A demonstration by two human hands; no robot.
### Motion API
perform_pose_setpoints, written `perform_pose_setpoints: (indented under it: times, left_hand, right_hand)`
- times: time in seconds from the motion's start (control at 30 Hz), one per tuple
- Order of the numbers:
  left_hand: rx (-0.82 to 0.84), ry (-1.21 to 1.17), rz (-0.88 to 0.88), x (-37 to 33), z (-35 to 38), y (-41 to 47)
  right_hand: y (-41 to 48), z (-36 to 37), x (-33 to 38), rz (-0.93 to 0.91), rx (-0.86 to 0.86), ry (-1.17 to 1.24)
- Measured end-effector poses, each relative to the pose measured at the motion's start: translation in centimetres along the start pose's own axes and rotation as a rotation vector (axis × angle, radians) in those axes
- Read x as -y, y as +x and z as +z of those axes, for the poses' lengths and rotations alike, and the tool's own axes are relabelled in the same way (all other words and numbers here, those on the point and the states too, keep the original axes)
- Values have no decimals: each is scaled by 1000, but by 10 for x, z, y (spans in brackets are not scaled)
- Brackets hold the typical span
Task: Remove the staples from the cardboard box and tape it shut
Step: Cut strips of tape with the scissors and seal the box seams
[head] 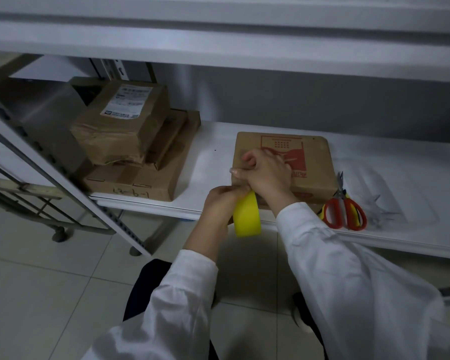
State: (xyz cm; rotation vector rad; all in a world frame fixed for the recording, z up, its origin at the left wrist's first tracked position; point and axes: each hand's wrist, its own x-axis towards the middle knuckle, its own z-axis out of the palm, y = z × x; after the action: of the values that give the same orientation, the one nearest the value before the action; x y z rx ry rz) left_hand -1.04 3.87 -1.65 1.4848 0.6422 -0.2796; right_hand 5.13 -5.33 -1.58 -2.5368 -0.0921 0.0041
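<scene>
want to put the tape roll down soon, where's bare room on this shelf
Bare shelf lies between the stacked boxes and the cardboard box, and along the back wall right of that box. It is crowded right of the box's front, where scissors and clear plastic lie.

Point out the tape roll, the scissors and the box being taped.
tape roll (pixel 246 216): head view, on its yellow outer band.
scissors (pixel 340 196): head view, where the blades meet the red handles.
box (pixel 317 167): head view, on the bare top face, right of the red print.
</scene>
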Motion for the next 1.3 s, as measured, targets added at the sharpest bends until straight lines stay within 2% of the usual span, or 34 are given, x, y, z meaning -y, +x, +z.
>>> perform_pose_setpoints:
  times: [0.1,0.23,0.63,0.8,1.03,1.2,1.3]
  left_hand:
    - [48,-80,56,11,-1,-2]
    - [-48,36,95,20,-1,1]
    - [-151,-60,102,28,4,17]
    - [-146,-107,137,31,5,17]
    - [-33,-89,272,51,10,4]
    - [-47,-93,147,35,11,8]
    - [-70,-6,52,28,10,12]
  right_hand:
    - [0,0,1,-3,10,-15]
    - [0,0,0,-3,7,1]
    - [0,-1,-3,-44,39,-22]
    - [-5,-12,-11,-134,181,-24]
    - [-6,-6,-14,-159,100,-65]
    - [-5,-5,-15,-159,100,-57]
    - [-5,-5,-15,-156,98,-51]
